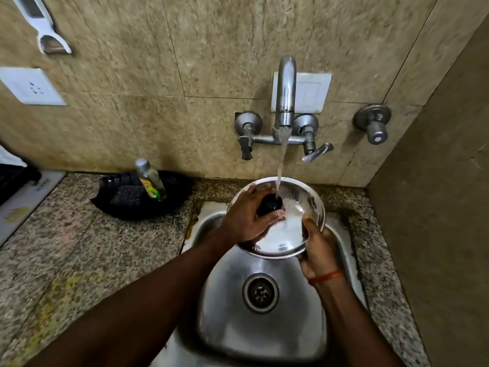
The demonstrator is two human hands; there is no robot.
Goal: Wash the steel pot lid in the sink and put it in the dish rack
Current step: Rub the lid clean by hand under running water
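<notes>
Over the back of the oval steel sink (264, 340), the round steel pot lid (288, 231) tilts toward the person under running water (281, 160), the left hand (244, 218) with its grip closed round the black knob (270, 205), the right hand (317, 250) pinching the near-right rim.

The steel pot lid (288, 234), round and shiny with a black knob (268, 203) at its middle, is hanging tilted above the back of the steel sink (264, 335), knob side facing up; a stream of water (281, 160) is landing beside the knob, and a whitish wet film is covering its surface
</notes>
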